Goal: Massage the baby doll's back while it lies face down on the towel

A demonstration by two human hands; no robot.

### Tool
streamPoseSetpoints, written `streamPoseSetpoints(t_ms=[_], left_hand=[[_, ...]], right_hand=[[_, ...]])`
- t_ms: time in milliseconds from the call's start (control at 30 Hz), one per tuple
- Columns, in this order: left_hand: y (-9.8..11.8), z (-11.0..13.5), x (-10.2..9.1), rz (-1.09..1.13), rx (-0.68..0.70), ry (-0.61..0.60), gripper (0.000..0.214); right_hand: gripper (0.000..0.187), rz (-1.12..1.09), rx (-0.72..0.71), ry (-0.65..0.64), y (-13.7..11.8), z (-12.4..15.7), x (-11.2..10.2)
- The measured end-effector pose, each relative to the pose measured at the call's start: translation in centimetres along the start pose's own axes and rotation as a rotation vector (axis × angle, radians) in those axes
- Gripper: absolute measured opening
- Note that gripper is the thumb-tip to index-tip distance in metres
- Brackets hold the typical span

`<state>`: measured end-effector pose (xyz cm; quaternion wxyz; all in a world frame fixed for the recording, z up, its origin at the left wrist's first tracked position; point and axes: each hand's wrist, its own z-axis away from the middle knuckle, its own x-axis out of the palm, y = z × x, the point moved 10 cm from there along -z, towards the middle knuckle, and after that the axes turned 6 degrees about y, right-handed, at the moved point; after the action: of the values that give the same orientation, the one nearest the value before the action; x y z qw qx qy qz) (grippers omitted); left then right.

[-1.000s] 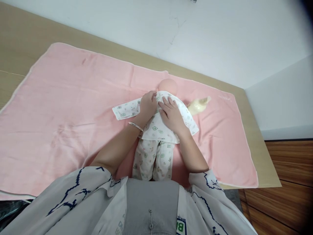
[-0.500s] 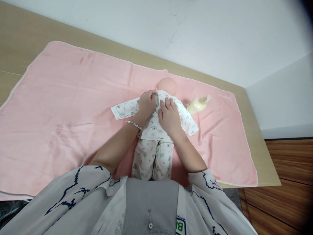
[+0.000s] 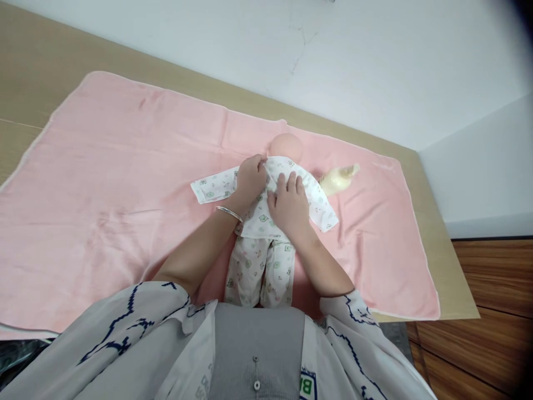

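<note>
A baby doll lies on its back, its bald head (image 3: 286, 146) away from me. It wears white printed trousers (image 3: 246, 272), and a matching baby shirt (image 3: 262, 218) covers its chest, the sleeves spread to both sides. My left hand (image 3: 251, 179) is closed at the shirt's collar on the left, the fingertips gripping the cloth near the neck. Flat on the front of the shirt rests my right hand (image 3: 289, 204), fingers stretched and slightly spread. Part of the doll's chest is hidden under my hands.
Beneath the doll a pink blanket (image 3: 137, 150) covers much of the wooden table (image 3: 433, 244). A baby bottle (image 3: 337, 180) with a cream-coloured body lies on the blanket right of the doll's shoulder. A white wall (image 3: 353, 66) stands behind the table.
My right hand has slid slightly toward me over the shirt, and its fingers have straightened. The collar cloth near the neck lies smoother. My left hand stays at the collar.
</note>
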<state>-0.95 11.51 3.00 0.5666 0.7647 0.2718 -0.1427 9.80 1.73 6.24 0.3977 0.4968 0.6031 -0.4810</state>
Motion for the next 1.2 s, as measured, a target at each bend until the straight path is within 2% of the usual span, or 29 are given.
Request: streamPoseSetpoints(t_ms=[100,200,300,400,467,533,600,667,800,900,1067,1200], left_hand=[[0.0,0.0,0.1,0.01,0.003,-0.004,0.038],[0.1,0.1,0.1,0.016,0.004,-0.007,0.04],[0.0,0.2,0.1,0.0,-0.001,-0.015,0.041],[0.0,0.2,0.1,-0.013,0.004,-0.024,0.041],[-0.1,0.1,0.1,-0.011,-0.003,-0.026,0.04],[0.1,0.1,0.3,-0.01,-0.013,-0.035,0.039],[1.0,0.4,0.4,-0.017,0.001,-0.057,0.039],[2.7,1.1,0.4,-0.039,0.04,-0.075,0.041],[5.8,3.7,-0.3,-0.196,0.098,-0.095,0.044],[6.6,5.0,-0.4,-0.332,0.125,-0.119,0.044],[5.1,4.3,0.4,-0.342,0.096,-0.155,0.046],[3.8,3.3,1.5,-0.298,0.087,-0.234,0.056]], right_hand=[[0.053,0.011,-0.117,-0.01,-1.3,0.0,0.0],[0.05,-0.07,-0.156,-0.058,-0.1,-1.5,0.4],[0.055,-0.157,-0.077,-0.078,2.3,-3.1,0.6],[0.061,-0.153,0.051,-0.072,3.8,-3.0,0.3],[0.061,-0.097,0.076,-0.072,3.2,-2.1,0.0],[0.058,-0.048,0.019,-0.082,1.7,-1.1,-0.4],[0.055,-0.048,-0.083,-0.104,0.3,-0.6,-0.6],[0.054,-0.093,-0.143,-0.122,0.0,-0.7,-0.4],[0.051,-0.209,-0.024,-0.021,3.6,-2.9,-0.5],[0.048,-0.244,0.037,0.042,5.4,-3.9,-0.2],[0.061,-0.146,0.054,-0.023,4.7,-3.5,0.8],[0.052,-0.061,0.036,-0.022,2.9,-2.3,-0.1]])
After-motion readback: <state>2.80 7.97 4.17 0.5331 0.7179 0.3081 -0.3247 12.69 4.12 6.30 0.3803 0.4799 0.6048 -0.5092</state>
